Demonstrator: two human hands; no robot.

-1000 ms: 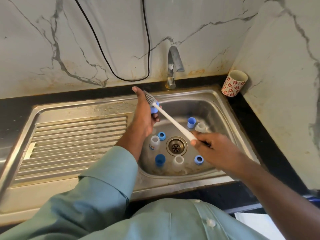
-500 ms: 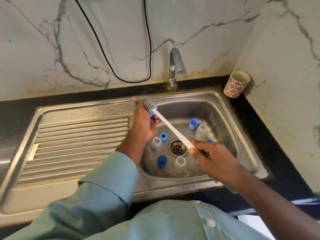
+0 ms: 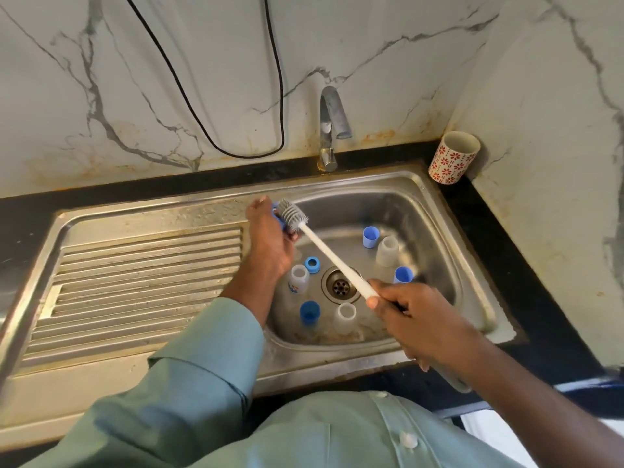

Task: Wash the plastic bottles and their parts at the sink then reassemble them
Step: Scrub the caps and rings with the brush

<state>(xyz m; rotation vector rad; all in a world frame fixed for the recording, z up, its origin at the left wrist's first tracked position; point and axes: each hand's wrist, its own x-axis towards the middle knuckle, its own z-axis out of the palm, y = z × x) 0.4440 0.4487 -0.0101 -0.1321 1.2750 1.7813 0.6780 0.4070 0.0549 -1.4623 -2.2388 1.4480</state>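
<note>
Gripping a blue bottle part (image 3: 279, 220) over the sink (image 3: 439, 211), the left hand (image 3: 270, 244) meets the brush (image 3: 324, 251) the right hand (image 3: 415, 319) grasps by its handle. One bottle (image 3: 298, 278) in the basin bears an unreadable blue label.

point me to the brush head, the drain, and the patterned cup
brush head (image 3: 293, 216): head view, on the grey bristles.
drain (image 3: 340, 286): head view, on the perforated strainer centre.
patterned cup (image 3: 450, 163): head view, on its red-flowered side wall.

blue part (image 3: 277, 220) mostly hidden by left hand (image 3: 270, 244) | shape unclear
</note>
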